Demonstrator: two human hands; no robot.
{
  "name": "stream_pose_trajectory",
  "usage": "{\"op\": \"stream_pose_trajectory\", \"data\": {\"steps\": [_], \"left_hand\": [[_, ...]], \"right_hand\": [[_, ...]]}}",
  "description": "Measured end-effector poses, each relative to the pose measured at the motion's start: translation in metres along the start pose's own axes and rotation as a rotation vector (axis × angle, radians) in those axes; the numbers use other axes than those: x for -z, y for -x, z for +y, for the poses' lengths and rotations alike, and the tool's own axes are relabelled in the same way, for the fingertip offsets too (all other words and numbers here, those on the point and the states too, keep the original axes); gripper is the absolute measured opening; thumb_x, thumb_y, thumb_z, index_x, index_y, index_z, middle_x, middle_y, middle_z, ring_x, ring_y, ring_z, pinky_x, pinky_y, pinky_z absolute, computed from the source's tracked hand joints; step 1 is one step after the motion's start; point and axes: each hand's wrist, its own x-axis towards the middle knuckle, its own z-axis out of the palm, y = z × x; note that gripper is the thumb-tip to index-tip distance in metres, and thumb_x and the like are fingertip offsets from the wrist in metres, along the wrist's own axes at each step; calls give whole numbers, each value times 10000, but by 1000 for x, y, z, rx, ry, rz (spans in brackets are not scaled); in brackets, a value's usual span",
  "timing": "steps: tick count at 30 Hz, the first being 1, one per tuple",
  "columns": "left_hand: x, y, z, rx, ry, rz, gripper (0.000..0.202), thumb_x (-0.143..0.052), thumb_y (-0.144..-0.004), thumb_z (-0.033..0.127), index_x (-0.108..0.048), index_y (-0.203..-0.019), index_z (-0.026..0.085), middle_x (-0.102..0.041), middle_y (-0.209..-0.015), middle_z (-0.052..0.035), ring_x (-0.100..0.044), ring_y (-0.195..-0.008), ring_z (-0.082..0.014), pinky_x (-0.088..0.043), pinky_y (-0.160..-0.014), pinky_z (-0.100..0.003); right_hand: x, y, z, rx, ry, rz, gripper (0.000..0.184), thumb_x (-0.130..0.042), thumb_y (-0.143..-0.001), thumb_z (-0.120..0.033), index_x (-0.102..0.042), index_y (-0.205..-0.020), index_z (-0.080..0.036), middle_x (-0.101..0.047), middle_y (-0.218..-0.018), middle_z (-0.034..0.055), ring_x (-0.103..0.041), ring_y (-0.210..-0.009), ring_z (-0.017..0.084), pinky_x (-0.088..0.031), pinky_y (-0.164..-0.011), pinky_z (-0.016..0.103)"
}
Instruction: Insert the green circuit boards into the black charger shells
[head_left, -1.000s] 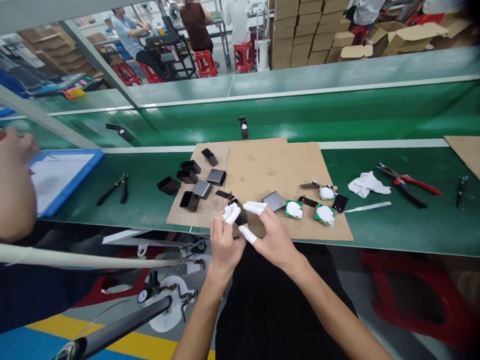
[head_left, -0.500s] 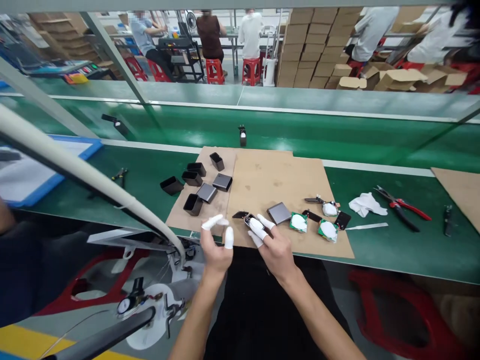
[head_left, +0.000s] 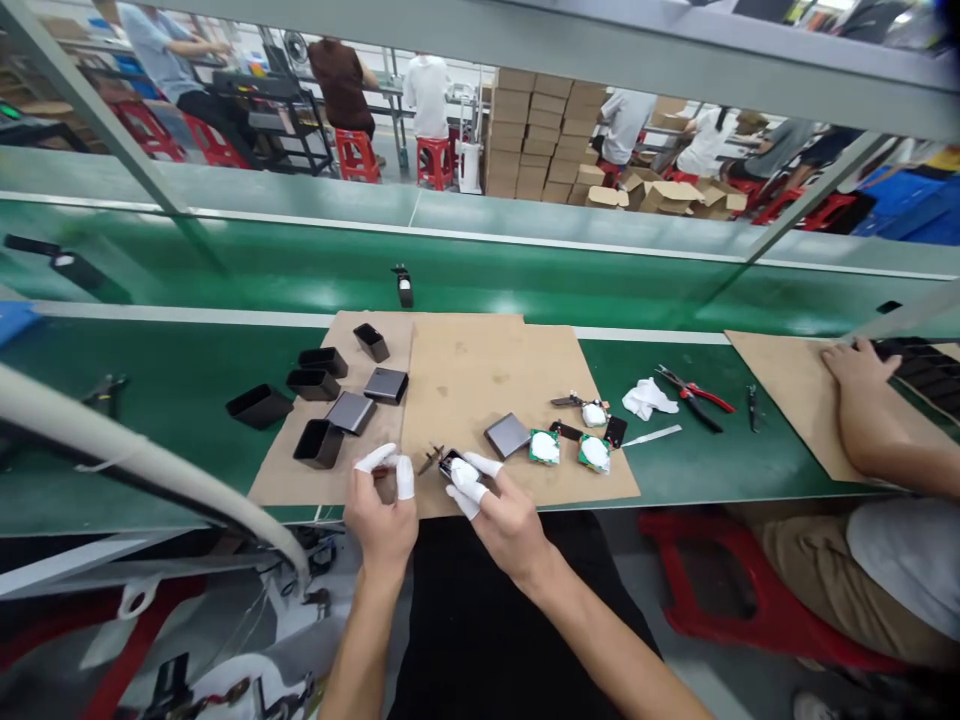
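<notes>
My right hand (head_left: 499,510), with white finger cots, is closed on a small black case part (head_left: 452,463) at the near edge of the cardboard sheet (head_left: 480,380). My left hand (head_left: 382,505), also in finger cots, hovers just left of it with thumb and forefinger pinched on a tiny dark piece I cannot make out. A thin dark clip (head_left: 431,459) lies between the hands. A grey square lid (head_left: 507,435) and green circuit boards with white pads (head_left: 544,446) lie just right of my right hand.
Several open black housings (head_left: 319,443) and grey lids (head_left: 350,411) sit on the cardboard's left. A white cloth (head_left: 649,398), red-handled pliers (head_left: 694,393) and a metal strip lie to the right. A co-worker's hand (head_left: 859,365) rests on another cardboard at far right. A pale tube (head_left: 150,460) crosses at lower left.
The view has swung right and up. My left hand let go of the black part and pulled away from it, then closed to a pinch; my right hand kept hold of the part.
</notes>
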Motion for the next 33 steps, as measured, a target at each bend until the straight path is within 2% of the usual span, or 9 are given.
{"op": "stream_pose_trajectory", "data": {"steps": [6,11,13,16,20,23,28,30,33], "left_hand": [[-2,0,0,9,-40,-5,278,-627,-1044,429,-697,-1190,203,-731,-1041,-73,-707,-912,-227,-555,-879,-373],[-2,1,0,19,-68,-11,280,-622,-1050,434,-699,-1198,209,-730,-1018,-66,-705,-887,-221,-554,-857,-362],[-2,1,-1,19,-62,-13,280,-616,-1056,431,-698,-1208,211,-738,-1033,-69,-712,-886,-217,-558,-850,-355],[-2,1,-1,5,-68,4,282,-617,-1058,431,-701,-1213,211,-743,-1027,-67,-717,-889,-218,-558,-857,-354],[-3,1,0,5,-102,11,276,-625,-1049,429,-714,-1197,213,-754,-1042,-70,-712,-889,-223,-544,-864,-360],[-4,1,-1,9,-111,9,281,-625,-1046,428,-714,-1201,211,-753,-1039,-73,-708,-889,-226,-541,-859,-360],[-4,2,-1,-1,-106,-5,290,-609,-1054,426,-706,-1204,198,-741,-1032,-75,-715,-907,-227,-545,-879,-361],[-4,2,-1,-3,-109,-8,294,-604,-1059,430,-705,-1208,197,-743,-1037,-76,-715,-924,-230,-543,-884,-362],[-3,3,0,-7,-115,-9,286,-601,-1066,423,-705,-1209,197,-745,-1048,-81,-710,-941,-235,-540,-889,-365]], "right_hand": [[-2,-1,2,-112,-110,-5,380,-758,-999,-134,-810,-1348,-274,-776,-1375,166,-801,-1237,276,-685,-1067,377],[-4,-8,-5,-308,-326,46,183,-808,-978,-240,-873,-1140,-294,-826,-1244,107,-832,-1122,256,-704,-1003,377],[2,-15,-16,-413,-405,115,212,-774,-1016,-310,-828,-1219,-279,-824,-1237,101,-827,-1114,240,-701,-1000,398],[21,-31,-38,-689,-655,248,298,-633,-1109,-429,-725,-1358,-293,-813,-1272,76,-821,-1067,195,-711,-951,400],[53,-51,-56,-1226,-1300,445,344,-853,-950,-484,-776,-1230,-300,-827,-1241,13,-818,-986,161,-716,-900,312],[66,-59,-60,-1328,-1428,491,331,-900,-912,-411,-798,-1199,-284,-840,-1206,13,-823,-940,148,-719,-857,258],[63,-50,-55,-1283,-1328,395,265,-786,-1008,-469,-788,-1187,-274,-834,-1234,31,-827,-979,143,-713,-899,256],[54,-40,-47,-1031,-994,348,288,-678,-1075,-490,-754,-1268,-289,-822,-1271,54,-831,-1017,175,-724,-916,331],[34,-24,-28,-556,-436,301,241,-700,-1069,-391,-753,-1283,-293,-799,-1293,90,-805,-1172,253,-702,-1023,462]]}}
